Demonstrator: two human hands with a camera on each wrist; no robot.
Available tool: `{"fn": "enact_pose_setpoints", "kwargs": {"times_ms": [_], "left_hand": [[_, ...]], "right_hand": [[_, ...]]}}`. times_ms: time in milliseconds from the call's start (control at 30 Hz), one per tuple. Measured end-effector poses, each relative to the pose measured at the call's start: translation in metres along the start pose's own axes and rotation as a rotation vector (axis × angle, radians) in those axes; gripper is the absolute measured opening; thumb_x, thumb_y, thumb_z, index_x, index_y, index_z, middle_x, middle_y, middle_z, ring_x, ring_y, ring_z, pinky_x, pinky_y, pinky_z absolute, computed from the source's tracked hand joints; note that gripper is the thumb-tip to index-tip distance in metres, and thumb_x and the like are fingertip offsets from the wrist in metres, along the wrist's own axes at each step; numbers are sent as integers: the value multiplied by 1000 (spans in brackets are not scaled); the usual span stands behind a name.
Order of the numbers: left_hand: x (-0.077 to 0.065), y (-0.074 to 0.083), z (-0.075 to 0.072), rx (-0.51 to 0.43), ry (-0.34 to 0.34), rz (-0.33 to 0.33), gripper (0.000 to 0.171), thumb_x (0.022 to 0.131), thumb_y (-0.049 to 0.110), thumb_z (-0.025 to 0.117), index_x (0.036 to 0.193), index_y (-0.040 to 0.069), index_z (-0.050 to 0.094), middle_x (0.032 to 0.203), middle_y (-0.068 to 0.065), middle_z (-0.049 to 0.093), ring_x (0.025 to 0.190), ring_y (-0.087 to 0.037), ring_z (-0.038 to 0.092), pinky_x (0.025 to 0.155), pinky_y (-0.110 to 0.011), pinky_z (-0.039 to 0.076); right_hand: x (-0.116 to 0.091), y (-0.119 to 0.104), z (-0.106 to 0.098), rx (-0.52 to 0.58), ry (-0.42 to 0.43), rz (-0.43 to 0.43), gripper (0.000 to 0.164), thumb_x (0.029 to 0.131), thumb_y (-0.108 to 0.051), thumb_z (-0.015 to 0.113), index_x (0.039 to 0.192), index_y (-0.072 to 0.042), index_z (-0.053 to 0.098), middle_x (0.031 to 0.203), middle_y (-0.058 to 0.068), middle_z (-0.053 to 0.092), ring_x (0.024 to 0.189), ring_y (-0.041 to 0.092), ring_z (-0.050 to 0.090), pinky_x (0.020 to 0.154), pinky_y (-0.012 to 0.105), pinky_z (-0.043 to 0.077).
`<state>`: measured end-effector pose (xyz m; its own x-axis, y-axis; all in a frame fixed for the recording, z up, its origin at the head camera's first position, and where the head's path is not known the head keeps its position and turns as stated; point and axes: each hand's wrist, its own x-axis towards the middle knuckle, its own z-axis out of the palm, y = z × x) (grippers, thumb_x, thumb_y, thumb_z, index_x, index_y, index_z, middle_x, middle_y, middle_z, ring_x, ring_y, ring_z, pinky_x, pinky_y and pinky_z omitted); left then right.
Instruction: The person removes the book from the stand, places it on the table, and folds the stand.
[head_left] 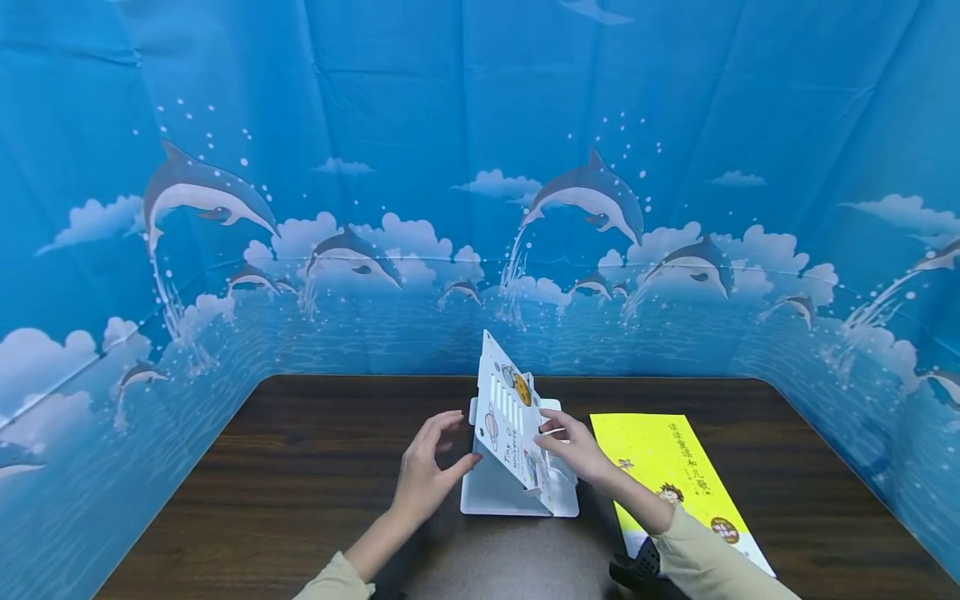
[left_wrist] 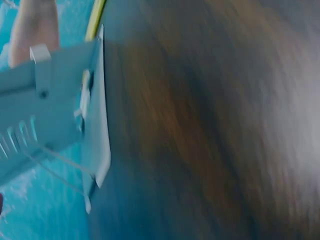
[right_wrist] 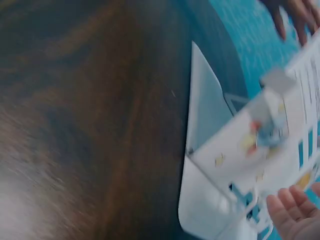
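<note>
A white book stand [head_left: 506, 417] with planet pictures and "Tiny universe" lettering stands on the table, its printed panel tilted up from a flat base [head_left: 502, 498]. To its left is my left hand [head_left: 427, 471], fingers and thumb spread and gently bent. The thumb tip is at the panel's lower left edge; whether it touches cannot be told. On the other side, my right hand [head_left: 576, 450] has its fingers close to the panel's front. In the right wrist view, the right fingers [right_wrist: 290, 205] lie loosely beside the stand's wire support [right_wrist: 255, 202]. The left wrist view shows the panel's back [left_wrist: 55, 100].
A yellow book [head_left: 686, 475] lies flat to the right of the stand, partly under the right forearm. The dark wooden table [head_left: 300, 467] is backed by a blue dolphin-print curtain [head_left: 420, 167]. A black strap-like object [head_left: 637, 567] is by the right sleeve.
</note>
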<state>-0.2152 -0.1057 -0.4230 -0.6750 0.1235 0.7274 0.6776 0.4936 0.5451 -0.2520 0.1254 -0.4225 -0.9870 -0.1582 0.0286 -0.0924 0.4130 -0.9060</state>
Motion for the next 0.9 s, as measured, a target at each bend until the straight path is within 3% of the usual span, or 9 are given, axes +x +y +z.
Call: {"fn": "enact_pose_setpoints", "kwargs": {"times_ms": [233, 467, 633, 900], "left_hand": [[-2, -28, -8, 32, -225, -187, 48, 75, 18, 74, 118, 8, 55, 116, -9, 58, 105, -25, 57, 82, -38, 50], [1, -50, -4, 87, -475, -240, 30, 83, 11, 65, 112, 3, 60, 112, -12, 61, 105, -26, 57, 87, -43, 46], [4, -56, 5, 76, -555, -228, 25, 82, 7, 64, 106, 0, 62, 106, -14, 63, 100, -27, 59, 84, -42, 48], [9, -53, 18, 15, -602, -226, 15, 83, -2, 59, 96, 0, 65, 95, -11, 66, 86, -22, 63, 74, -35, 52]], "right_hand": [[-23, -13, 10, 1, -89, -155, 61, 85, -33, 60, 137, -10, 37, 126, 11, 46, 112, 29, 47, 89, 43, 45], [-27, -12, 20, -75, -98, -254, 69, 82, -38, 62, 140, -17, 31, 139, 8, 33, 122, 28, 37, 97, 48, 38], [-25, -13, 25, -138, -107, -281, 69, 82, -42, 60, 141, -23, 28, 141, 4, 30, 122, 25, 37, 97, 46, 39], [-26, -16, 30, -255, -54, -297, 67, 83, -48, 57, 140, -21, 33, 140, 3, 33, 116, 21, 43, 83, 34, 46]]}}
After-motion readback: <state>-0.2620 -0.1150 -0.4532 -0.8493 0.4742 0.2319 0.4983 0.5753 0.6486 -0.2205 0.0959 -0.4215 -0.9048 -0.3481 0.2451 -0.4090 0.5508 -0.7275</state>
